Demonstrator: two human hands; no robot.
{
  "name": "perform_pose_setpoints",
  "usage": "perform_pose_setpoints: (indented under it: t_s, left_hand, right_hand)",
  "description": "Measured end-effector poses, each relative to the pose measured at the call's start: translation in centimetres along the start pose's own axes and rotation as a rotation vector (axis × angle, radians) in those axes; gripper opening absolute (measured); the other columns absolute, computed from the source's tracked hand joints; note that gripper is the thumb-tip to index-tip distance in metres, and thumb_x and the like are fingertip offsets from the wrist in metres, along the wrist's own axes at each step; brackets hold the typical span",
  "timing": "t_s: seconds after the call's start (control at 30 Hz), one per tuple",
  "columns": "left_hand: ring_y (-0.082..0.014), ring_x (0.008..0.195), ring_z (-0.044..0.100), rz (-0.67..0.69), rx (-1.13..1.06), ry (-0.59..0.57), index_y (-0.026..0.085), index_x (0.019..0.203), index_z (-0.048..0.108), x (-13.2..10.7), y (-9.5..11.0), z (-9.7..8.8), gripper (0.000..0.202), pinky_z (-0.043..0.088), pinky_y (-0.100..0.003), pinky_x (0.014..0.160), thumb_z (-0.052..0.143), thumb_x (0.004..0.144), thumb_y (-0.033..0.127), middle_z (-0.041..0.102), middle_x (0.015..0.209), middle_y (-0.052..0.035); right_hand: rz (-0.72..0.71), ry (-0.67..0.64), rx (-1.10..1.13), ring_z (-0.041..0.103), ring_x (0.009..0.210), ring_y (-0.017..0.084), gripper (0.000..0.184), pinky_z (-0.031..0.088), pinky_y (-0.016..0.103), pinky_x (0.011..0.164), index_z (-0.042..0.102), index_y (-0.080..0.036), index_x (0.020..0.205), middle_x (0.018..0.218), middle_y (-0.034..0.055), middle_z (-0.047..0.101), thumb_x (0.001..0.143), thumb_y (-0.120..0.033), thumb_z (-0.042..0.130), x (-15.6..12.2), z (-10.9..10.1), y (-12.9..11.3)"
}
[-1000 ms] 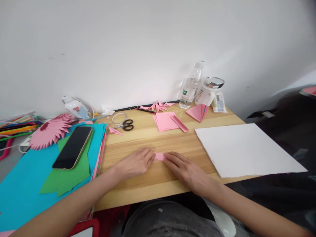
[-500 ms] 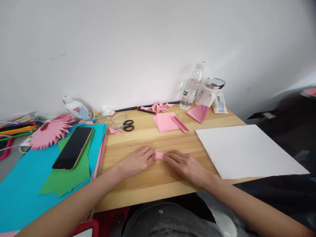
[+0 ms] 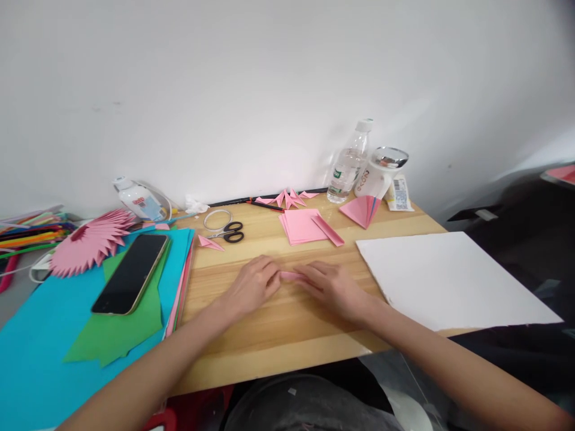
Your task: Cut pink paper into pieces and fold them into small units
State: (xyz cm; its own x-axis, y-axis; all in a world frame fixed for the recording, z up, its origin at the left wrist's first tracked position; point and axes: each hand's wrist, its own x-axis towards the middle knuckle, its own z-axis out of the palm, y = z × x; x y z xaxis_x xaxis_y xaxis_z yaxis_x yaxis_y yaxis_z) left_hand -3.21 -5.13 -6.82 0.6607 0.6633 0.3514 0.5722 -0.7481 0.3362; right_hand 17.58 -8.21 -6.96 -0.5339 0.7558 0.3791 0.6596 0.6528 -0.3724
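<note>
L hand (image 3: 258, 281) + R hand (image 3: 333, 286): slightly fwd vs. prev., pinching pink strip (image 3: 291, 276), prob. mid-fold.
Spiky pcs (image 3: 287, 199): folded, beyond-R of scissors (image 3: 230, 232).
Pink squares (image 3: 300, 226): unfolded, R of scissors.

A wooden table (image 3: 269, 344) is spanning the middle of the frame. Scissors (image 3: 224, 231) and a pale ring (image 3: 205, 221) are lying left of centre, and square pink sheets (image 3: 299, 225) are resting near the centre. A white board (image 3: 453, 281) is lying at right; a clear bottle (image 3: 344, 176) and white mug (image 3: 374, 181) are standing upper right of centre.
</note>
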Motion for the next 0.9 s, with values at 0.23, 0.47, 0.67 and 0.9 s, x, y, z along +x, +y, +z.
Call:
perform_pose_setpoints:
  t_s: [0.23,0.47,0.67,0.9]
  left_hand:
    - [-0.0158,0.071,0.063,-0.563,-0.844,0.161,0.014,0.087,0.067,2.6,-0.3,-1.6,0.026,0.048,-0.025,0.065,0.07,0.068,0.032,0.071,0.081,-0.0039]
    - [-0.0152,0.064,0.064,-0.762,-1.045,0.181,0.012,0.076,0.072,2.3,-1.1,-0.8,0.028,0.048,-0.023,0.063,0.077,0.06,0.034,0.072,0.069,-0.0042]
    - [-0.0153,0.062,0.063,-0.783,-1.094,0.165,0.014,0.072,0.074,2.2,-0.7,-0.7,0.027,0.049,-0.022,0.061,0.08,0.053,0.033,0.071,0.064,-0.0016]
    - [-0.0165,0.06,0.065,-0.815,-1.16,0.243,0.014,0.066,0.074,2.1,-0.4,-0.4,0.026,0.052,-0.025,0.062,0.082,0.05,0.033,0.07,0.061,-0.0013]
  right_hand:
    - [0.314,0.016,0.589,0.056,0.064,0.012,0.022,0.043,0.022,0.059,0.061,-0.015,0.08,0.071,0.001,0.063,0.087,-0.034,0.052,4.1,-1.0,0.7]
    - [0.362,0.003,0.69,0.057,0.061,0.013,0.026,0.042,0.022,0.056,0.062,-0.016,0.076,0.066,0.001,0.064,0.08,-0.041,0.059,4.2,1.3,1.8]
    - [0.462,-0.019,0.839,0.062,0.056,0.015,0.031,0.045,0.024,0.053,0.063,-0.016,0.074,0.061,0.0024,0.066,0.074,-0.046,0.065,4.0,1.6,2.0]
    - [0.554,-0.054,0.97,0.061,0.051,0.014,0.034,0.045,0.023,0.049,0.062,-0.015,0.07,0.058,0.0029,0.067,0.069,-0.049,0.069,4.1,0.8,1.3]
